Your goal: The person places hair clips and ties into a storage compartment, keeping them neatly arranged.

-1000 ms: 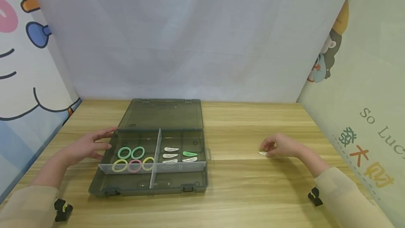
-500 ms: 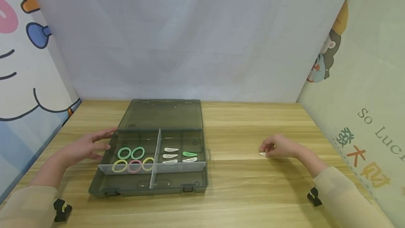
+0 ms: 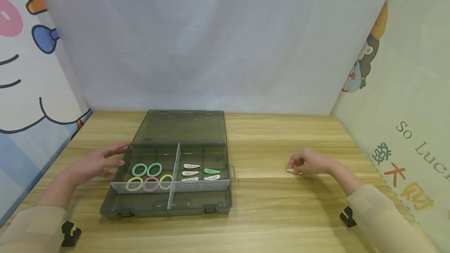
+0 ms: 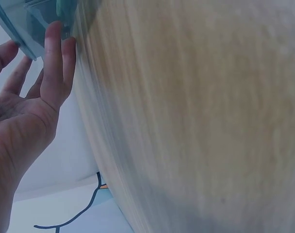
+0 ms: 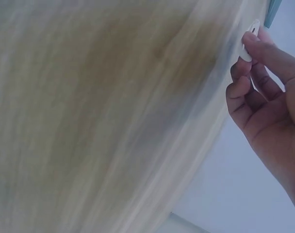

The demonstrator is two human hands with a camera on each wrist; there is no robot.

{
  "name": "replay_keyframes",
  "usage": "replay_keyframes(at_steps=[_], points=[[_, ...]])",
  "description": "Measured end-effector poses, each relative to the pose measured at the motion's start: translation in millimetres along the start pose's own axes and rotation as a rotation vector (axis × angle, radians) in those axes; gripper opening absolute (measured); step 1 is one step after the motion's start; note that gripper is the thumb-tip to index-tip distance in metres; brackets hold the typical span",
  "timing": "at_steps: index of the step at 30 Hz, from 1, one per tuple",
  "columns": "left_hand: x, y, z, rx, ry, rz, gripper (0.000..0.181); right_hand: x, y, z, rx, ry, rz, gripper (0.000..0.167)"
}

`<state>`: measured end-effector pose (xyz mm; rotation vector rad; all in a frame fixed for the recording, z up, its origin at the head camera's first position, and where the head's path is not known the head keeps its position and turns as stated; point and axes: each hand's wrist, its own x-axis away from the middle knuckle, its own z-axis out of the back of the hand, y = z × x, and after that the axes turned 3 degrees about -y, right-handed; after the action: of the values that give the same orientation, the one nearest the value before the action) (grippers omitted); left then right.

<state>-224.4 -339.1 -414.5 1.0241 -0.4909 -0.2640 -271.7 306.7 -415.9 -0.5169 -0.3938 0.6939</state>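
Between thumb and fingers, my right hand [image 3: 309, 162] pinches a white snap hair clip [image 5: 249, 43] just above the table. My left hand [image 3: 95, 163] rests its fingertips against the left side of a grey see-through organizer box [image 3: 225, 206], its fingers spread. The box lies with its lid [image 3: 183, 128] laid back. In its rear left compartment are several hair ties: green ones [image 3: 154, 164], yellow ones [image 3: 134, 189] and a pink one [image 3: 151, 189]. To the right of the divider [image 3: 177, 159] lie several white hair clips [image 3: 191, 166] and a green hair clip [image 3: 212, 171].
A wood-grain table [image 3: 260, 214] carries everything. Behind it hangs a pale cloth [image 3: 211, 42], with printed panels at both sides. A black clip-like piece [image 3: 348, 217] sits by the right sleeve, and another [image 3: 70, 234] by the left sleeve.
My right hand, pinching the white hair clip, has shifted very slightly left. The left hand has stayed at the box, and its contents look the same.
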Motion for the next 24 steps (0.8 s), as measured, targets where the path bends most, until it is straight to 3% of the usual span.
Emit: replay_keyframes(at_steps=[15, 24], points=[[-0.2, 1.8, -1.7, 0.036, 0.004, 0.004, 0.073, -15.2, -22, 9, -0.067, 0.026, -0.002, 0.015], [0.1, 1.3, -1.7, 0.047, 0.01, 0.007, 0.073, -29.1, -39, 18, -0.08, 0.06, 0.05, 0.017]])
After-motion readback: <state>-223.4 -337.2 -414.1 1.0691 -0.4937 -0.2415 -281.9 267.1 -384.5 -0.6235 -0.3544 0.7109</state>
